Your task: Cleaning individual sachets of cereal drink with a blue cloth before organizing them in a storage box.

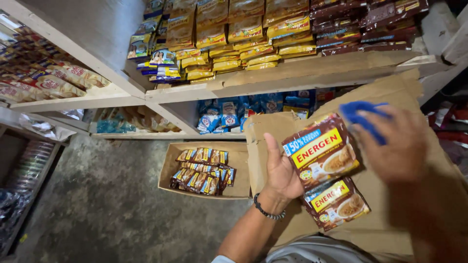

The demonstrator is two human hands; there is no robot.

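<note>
Hands: left (282, 171) holds sachet strip (325, 168), right (395, 143) above.

I see a strip of brown sachets (327, 170) hanging upright, two joined packs, one above the other. Each is dark brown with a yellow band, a blue corner patch and a picture of a cup and a bowl of cereal. The top pack sits tilted, its upper right corner under a blue cloth (361, 118). The cloth is bright blue, bunched and blurred, pressed against that top pack, above a brown carton.
</note>
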